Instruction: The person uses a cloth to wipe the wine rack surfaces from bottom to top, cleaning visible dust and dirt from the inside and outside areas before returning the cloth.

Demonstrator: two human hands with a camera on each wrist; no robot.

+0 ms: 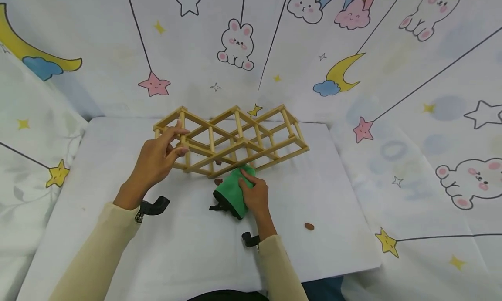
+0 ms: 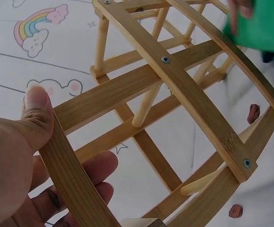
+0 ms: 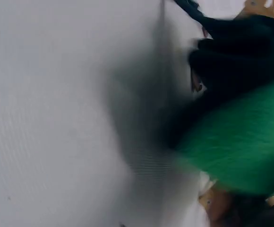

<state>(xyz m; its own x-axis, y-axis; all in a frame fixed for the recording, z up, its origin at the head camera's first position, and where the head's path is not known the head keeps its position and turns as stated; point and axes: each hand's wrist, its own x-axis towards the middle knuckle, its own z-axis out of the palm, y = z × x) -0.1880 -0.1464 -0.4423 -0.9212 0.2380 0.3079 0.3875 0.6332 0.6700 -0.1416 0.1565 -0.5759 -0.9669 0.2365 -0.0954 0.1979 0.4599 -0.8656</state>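
Observation:
A folding wooden lattice rack [image 1: 243, 143] stands spread out toward the back of the white table. My left hand [image 1: 154, 159] grips its left end; in the left wrist view the thumb lies on one side of an end slat [image 2: 75, 175] and the fingers come round the other. My right hand [image 1: 256, 196] pinches a green cloth item [image 1: 231, 191] with a black edge and a dark strap, held at the rack's front lower edge. Blurred in the right wrist view, the green cloth [image 3: 241, 142] hides the right fingers.
Small reddish-brown pieces lie about: one piece [image 1: 309, 226] at the right of the table [image 1: 188, 248], another piece [image 1: 218, 181] beside the green cloth. Behind the rack hangs a white printed curtain [image 1: 196, 44].

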